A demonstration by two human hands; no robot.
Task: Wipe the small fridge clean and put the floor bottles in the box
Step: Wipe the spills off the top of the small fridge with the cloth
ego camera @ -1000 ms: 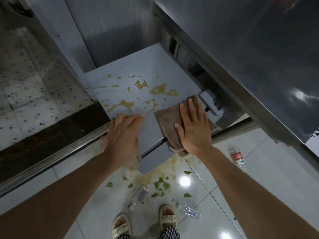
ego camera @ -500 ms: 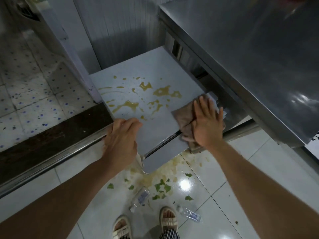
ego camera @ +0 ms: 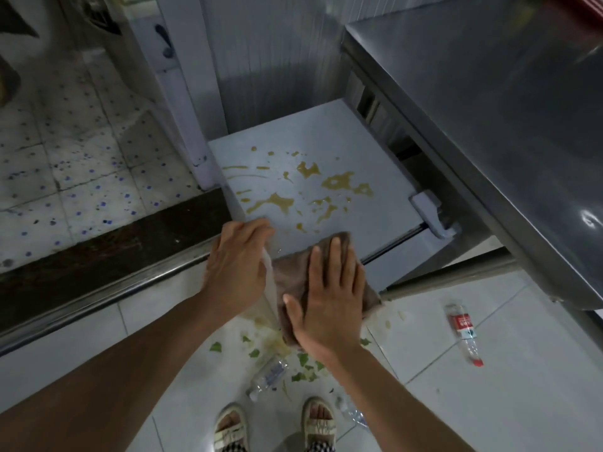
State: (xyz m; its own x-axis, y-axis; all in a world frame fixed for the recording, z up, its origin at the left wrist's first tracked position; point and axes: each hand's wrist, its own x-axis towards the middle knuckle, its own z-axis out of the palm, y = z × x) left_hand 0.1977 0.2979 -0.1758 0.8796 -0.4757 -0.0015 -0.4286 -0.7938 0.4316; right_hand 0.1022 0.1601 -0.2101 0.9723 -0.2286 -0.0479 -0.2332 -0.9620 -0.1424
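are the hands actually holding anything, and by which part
The right hand presses flat on the brown cloth without gripping it. The left hand curls over the fridge top's front-left edge.

A brown cloth (ego camera: 293, 275) lies on the pale grey fridge top (ego camera: 326, 138), which is splashed with yellow-brown stains (ego camera: 339, 182). On the glossy white floor tiles (ego camera: 489, 402) are green leaf scraps (ego camera: 303, 360) and a clear bottle with a red label (ego camera: 461, 324). White tiles speckled with blue dots (ego camera: 81, 177) sit beyond a dark brown threshold (ego camera: 107, 243).

white tiled floor (ego camera: 522, 386), bottles (ego camera: 463, 331), green scraps (ego camera: 216, 347)
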